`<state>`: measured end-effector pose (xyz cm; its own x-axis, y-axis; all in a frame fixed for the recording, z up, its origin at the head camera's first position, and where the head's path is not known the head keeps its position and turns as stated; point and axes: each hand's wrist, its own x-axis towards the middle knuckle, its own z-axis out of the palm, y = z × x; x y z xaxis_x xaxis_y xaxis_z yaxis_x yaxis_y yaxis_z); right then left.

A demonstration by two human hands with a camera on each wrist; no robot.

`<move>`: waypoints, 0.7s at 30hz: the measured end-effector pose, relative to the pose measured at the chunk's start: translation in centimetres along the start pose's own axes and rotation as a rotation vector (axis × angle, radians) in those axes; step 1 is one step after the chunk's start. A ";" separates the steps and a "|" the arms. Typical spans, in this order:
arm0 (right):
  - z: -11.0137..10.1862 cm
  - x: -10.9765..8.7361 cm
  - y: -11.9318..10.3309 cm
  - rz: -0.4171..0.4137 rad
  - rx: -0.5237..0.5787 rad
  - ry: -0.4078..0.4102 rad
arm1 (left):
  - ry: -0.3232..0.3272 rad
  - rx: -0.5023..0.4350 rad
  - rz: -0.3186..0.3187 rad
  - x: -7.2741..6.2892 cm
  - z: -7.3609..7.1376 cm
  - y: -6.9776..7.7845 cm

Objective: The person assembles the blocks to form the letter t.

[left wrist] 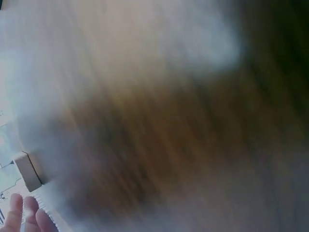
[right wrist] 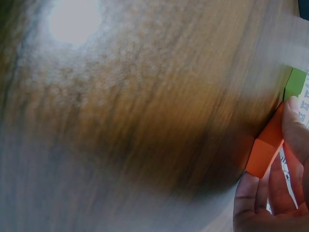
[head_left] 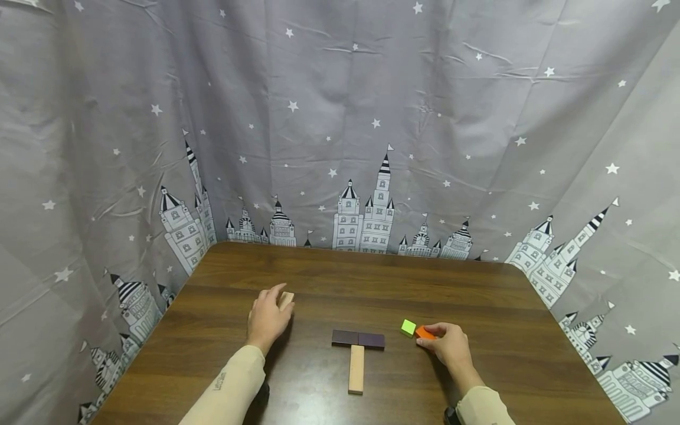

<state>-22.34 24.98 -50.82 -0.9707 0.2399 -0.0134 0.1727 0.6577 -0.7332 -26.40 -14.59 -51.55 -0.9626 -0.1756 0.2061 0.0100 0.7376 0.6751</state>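
Note:
My left hand (head_left: 267, 317) is at the left of the table, fingers reaching around a plain wooden block (head_left: 286, 300). In the left wrist view a gap shows between that block (left wrist: 28, 171) and the fingertips (left wrist: 17, 205). On the right, my right hand (head_left: 448, 347) pinches an orange block (head_left: 424, 333) between thumb and fingers, low over the tabletop. Just beyond the orange block (right wrist: 266, 145) stands a lime green block (head_left: 408, 327). Two dark purple blocks (head_left: 345, 337) lie end to end in the middle, with a plain wooden plank (head_left: 356, 369) below their join, making a T.
The brown wooden table (head_left: 329, 277) has rounded far corners. Behind and beside it hangs a grey curtain (head_left: 319, 118) printed with stars and castles. Dark bands show at both wrists by the cream sleeves (head_left: 228, 383).

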 end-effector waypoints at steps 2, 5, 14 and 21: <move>0.0 0.0 0.0 0.001 -0.001 0.001 | -0.017 -0.009 -0.012 0.0 -0.1 -0.1; 0.0 0.0 -0.1 0.000 -0.004 0.002 | -0.047 -0.015 -0.033 0.0 -0.2 -0.1; -0.1 0.0 -0.2 -0.009 -0.005 0.003 | -0.087 -0.009 -0.060 0.4 0.2 -0.1; 0.0 0.0 -0.1 -0.005 -0.001 -0.004 | -0.150 0.024 -0.086 0.4 0.3 0.0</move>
<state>-22.31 24.97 -50.75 -0.9723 0.2333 -0.0123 0.1676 0.6600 -0.7323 -26.86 -14.47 -51.66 -0.9892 -0.1409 0.0394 -0.0788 0.7401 0.6679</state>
